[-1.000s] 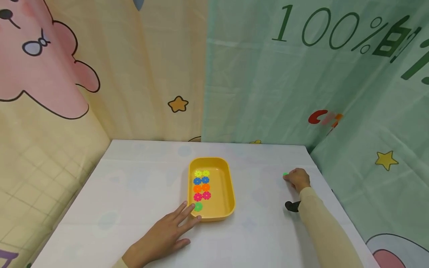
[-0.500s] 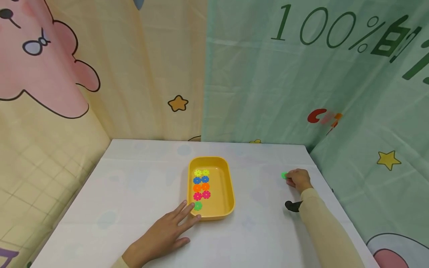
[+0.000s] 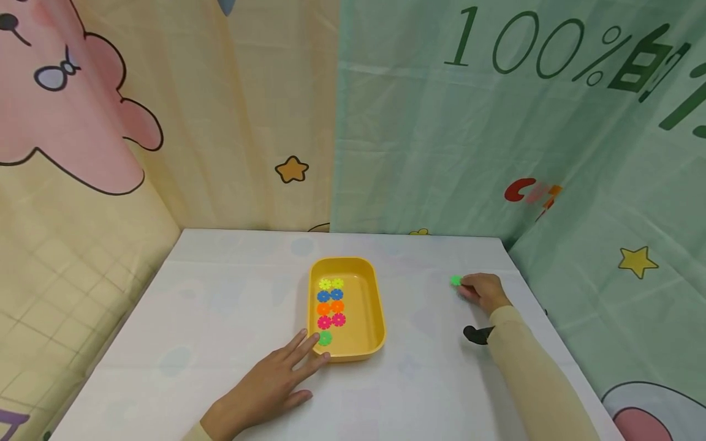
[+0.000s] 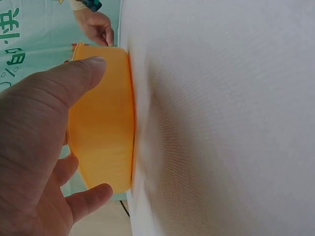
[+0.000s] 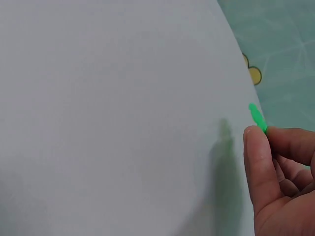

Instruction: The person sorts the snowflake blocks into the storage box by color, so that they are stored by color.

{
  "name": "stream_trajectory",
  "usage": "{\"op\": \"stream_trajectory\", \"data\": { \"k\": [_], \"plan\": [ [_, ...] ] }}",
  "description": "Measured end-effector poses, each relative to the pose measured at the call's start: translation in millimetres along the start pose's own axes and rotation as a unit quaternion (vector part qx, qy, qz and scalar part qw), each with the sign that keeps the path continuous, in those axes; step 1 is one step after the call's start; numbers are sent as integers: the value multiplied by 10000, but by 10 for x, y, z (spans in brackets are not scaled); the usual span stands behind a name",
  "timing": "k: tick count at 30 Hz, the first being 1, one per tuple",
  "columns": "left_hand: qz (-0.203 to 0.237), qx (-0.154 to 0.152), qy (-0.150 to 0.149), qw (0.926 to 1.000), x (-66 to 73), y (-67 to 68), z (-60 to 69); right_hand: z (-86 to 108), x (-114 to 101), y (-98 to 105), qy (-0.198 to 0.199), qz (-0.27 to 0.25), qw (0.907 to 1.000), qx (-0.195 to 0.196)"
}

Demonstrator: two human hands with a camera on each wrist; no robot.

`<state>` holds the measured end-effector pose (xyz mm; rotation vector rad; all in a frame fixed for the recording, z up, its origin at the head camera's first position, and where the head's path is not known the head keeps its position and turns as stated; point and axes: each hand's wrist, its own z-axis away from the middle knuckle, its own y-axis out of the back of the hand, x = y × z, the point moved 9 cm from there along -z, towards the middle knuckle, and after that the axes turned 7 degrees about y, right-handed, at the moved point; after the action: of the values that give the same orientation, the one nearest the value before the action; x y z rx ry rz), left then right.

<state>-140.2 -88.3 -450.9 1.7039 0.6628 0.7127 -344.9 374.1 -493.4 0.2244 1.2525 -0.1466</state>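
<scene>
Between the thumb and finger of my right hand (image 3: pixel 485 290) is a small green flower-shaped piece (image 3: pixel 456 280); the right wrist view shows the green piece (image 5: pixel 257 117) edge-on, held above the table. My left hand (image 3: pixel 270 384) lies with fingers spread at the near left corner of a yellow tray (image 3: pixel 375 312). In the left wrist view its fingers are around the tray's end (image 4: pixel 106 123). Inside, along the left side, sit pairs of yellow (image 3: pixel 331 284), blue (image 3: pixel 330 295), orange (image 3: pixel 331 307) and pink flower pieces (image 3: pixel 331 321), with one green flower piece (image 3: pixel 325 338) nearest me.
A white cloth covers the table (image 3: pixel 220 294). Printed curtains (image 3: pixel 419 135) stand behind it and at both sides. A black object (image 3: pixel 477 334), apparently on the wrist, sticks out beside the right sleeve (image 3: pixel 535 373).
My right hand has drawn the green flower piece from the right side of the table a little to the left and away from me. The left hand stays at the tray.
</scene>
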Motion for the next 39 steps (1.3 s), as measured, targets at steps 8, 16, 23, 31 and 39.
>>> {"op": "stream_trajectory", "data": {
  "k": [8, 16, 23, 31, 39],
  "plan": [
    [-21, 76, -70, 9999, 10, 6, -4, 93, -328, -423, 107, -22, 9990, -443],
    [-70, 12, -98, 9999, 12, -5, -1, 145, -423, -645, 75, -92, 9983, -571],
    [-47, 18, -81, 10000, 7, 25, -1, 173, -522, -859, 206, -194, 9958, -876],
    [-10, -13, -43, 10000, -5, 24, -8, 354, -701, -1357, 254, -153, 9901, -1371],
    [-13, 49, -41, 10000, -9, 21, -15, 545, -766, -1776, 437, 387, 9856, -1584]
  ]
}}
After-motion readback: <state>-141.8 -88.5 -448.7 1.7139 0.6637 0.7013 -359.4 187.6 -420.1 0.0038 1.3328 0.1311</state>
